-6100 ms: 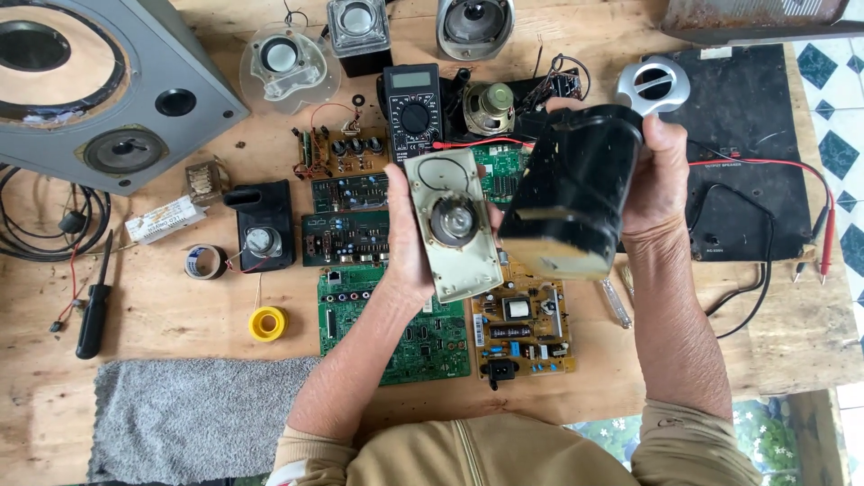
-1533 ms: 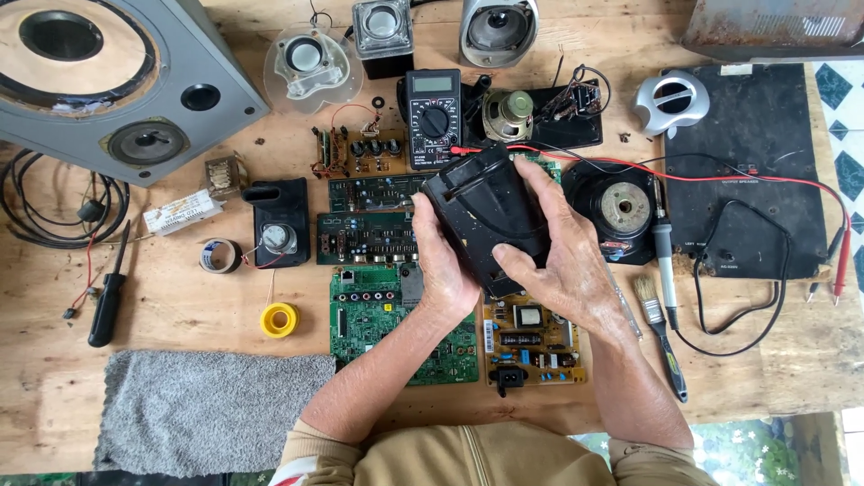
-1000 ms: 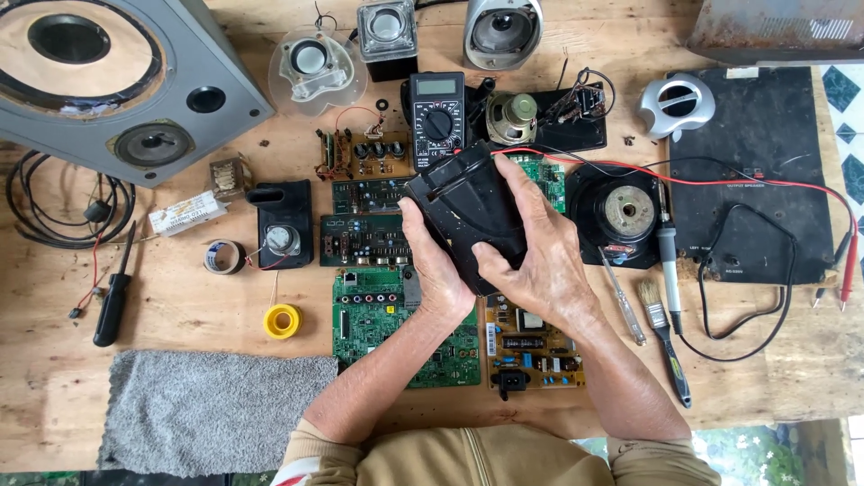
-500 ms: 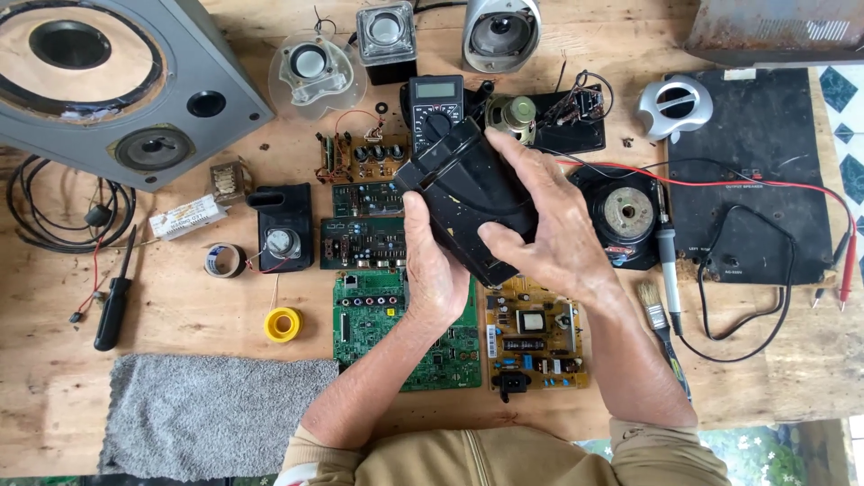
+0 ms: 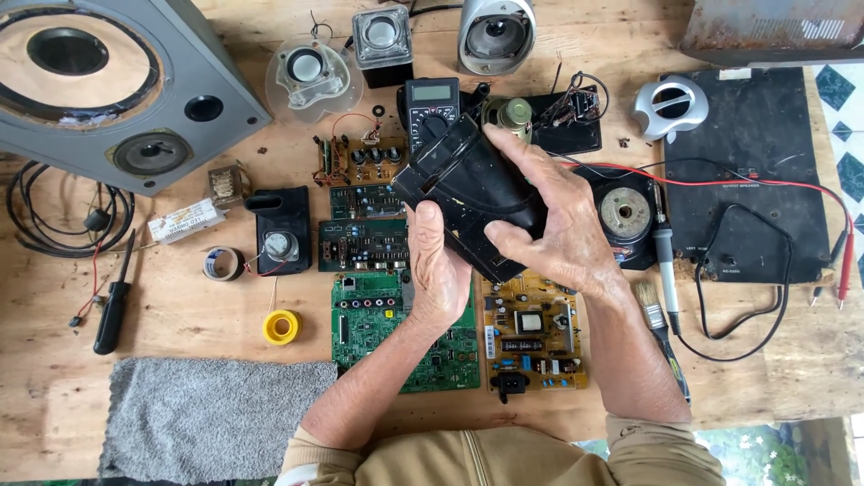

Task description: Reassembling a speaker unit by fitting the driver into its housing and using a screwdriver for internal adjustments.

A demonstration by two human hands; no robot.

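Black plastic speaker housing, ribbed and angular, tilted just above the green circuit board; left hand and right hand both clamped around it.

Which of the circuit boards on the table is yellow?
The yellow circuit board below the right hand; the other boards, left of it, are green or dark.

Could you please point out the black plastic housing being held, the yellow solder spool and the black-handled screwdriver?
Black plastic housing point(image 5: 468, 193), head view, on its upper face between the hands.
Yellow solder spool point(image 5: 282, 327), head view, on its rim.
Black-handled screwdriver point(image 5: 112, 315), head view, on its handle.
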